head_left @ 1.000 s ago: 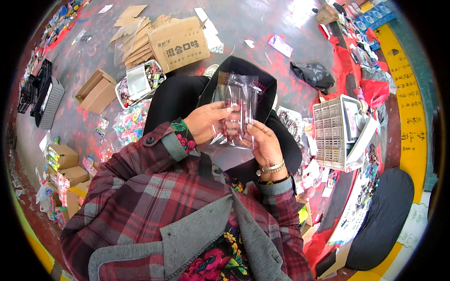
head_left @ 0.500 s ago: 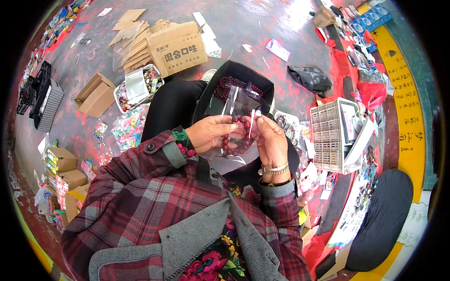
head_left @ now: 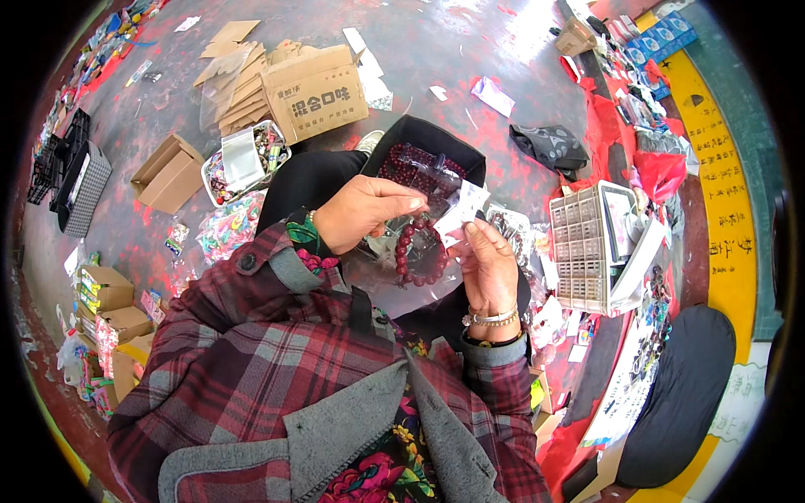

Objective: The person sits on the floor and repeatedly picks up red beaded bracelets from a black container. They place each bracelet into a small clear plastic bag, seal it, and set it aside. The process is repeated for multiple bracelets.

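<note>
My left hand [head_left: 356,214] is closed in a pinch, thumb against fingers; what sits at its fingertips is too small to make out. Just below them hangs a bracelet of round dark red beads [head_left: 401,251], with shiny clear plastic around it. Between the thumb and fingers of my right hand [head_left: 489,272] is a white printed slip [head_left: 461,210], held beside the top of the bracelet. Behind both hands, a black open box [head_left: 471,163] contains more dark red bead strands [head_left: 402,163] and clear plastic.
A brown carton [head_left: 317,96] stands beside flattened cardboard. Left of my knee are a white tub [head_left: 243,159] of small goods, an open cardboard box [head_left: 166,172] and colourful packets [head_left: 228,226]. At the right stand a pale plastic basket [head_left: 579,251] and a black bag [head_left: 549,147].
My left hand has risen and shifted away from the beads. The white slip in my right hand has turned its broad face toward me. The bracelet hangs slightly lower.
</note>
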A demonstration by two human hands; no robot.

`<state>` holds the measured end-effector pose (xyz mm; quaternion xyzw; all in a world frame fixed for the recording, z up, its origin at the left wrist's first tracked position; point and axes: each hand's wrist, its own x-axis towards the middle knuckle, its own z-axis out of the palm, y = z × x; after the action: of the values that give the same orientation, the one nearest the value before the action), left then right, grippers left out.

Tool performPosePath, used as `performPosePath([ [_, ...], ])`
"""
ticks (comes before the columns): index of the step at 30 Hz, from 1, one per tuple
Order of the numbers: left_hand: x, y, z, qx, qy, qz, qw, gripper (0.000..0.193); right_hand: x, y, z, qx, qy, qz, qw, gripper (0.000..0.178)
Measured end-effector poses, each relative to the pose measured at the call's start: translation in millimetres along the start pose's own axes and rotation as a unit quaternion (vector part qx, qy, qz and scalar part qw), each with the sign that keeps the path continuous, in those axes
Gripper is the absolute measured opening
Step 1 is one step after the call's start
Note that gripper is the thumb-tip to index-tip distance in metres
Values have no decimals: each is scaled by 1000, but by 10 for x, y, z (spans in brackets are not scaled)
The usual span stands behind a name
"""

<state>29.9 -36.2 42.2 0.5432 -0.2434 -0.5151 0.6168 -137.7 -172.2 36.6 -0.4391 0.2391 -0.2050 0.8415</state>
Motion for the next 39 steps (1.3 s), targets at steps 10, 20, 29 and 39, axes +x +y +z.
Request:
performPosePath([
  [10,-107,78,10,-108,-56,21,992,30,-64,-246,71,-187,13,-16,982,16],
  [20,-170,110,118,-60,-10,40,997,23,-107,-306,108,-114,16,-51,992,16],
  [29,-177,119,137,-86,-25,119,989,19,-135,-369,112,-177,12,-100,979,18],
  [39,-268,322,127,-41,-58,103,992,22,-231,-539,142,-256,-27,-178,950,17],
])
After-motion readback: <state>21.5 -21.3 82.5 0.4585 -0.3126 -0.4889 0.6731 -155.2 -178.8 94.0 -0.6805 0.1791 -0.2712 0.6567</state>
